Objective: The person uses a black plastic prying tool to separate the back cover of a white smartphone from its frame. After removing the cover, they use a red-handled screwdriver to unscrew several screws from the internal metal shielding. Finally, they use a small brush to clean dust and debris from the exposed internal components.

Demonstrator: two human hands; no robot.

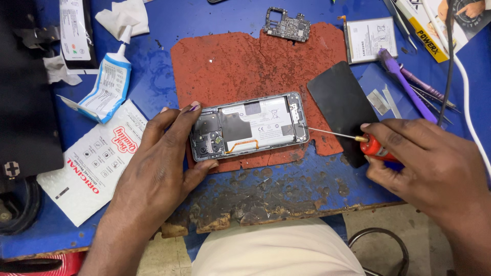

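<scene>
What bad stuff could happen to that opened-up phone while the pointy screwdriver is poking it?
The screwdriver tip sits at the open phone edge, right beside the battery; a slip could possibly scratch or poke it. The left hand steadies only one end, so the phone might twist on the rough red mat. Any tiny screw that comes out could get lost on the worn, pitted table.

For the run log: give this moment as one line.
left hand steadies opened phone | right hand holds red screwdriver, tip at phone's right end | on red mat
</scene>
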